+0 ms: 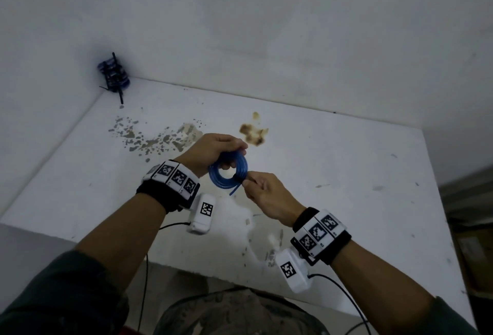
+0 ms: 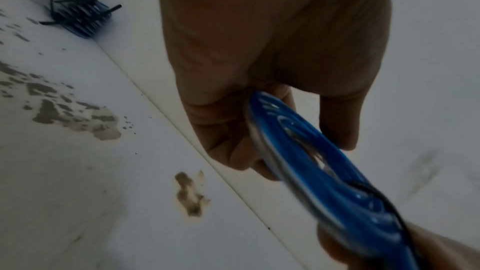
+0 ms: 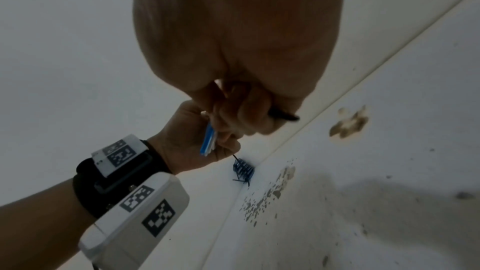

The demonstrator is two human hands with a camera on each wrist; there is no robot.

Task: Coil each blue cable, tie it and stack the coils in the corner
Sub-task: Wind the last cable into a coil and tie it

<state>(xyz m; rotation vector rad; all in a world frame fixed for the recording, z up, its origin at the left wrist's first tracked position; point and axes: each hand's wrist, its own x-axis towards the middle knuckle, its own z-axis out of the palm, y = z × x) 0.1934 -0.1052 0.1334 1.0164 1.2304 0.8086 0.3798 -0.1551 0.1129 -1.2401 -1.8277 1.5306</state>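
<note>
While stack of tied coils (image 1: 114, 73) sat in far-left corner of table (image 1: 346, 174), left hand (image 1: 213, 150) gripped blue coil (image 1: 228, 172) above table centre; right hand (image 1: 266, 196) pinched black tie (image 3: 283, 116) at coil's right edge.

Bare workroom: stained white table (image 1: 333, 174) against plain walls (image 1: 266, 27)
</note>
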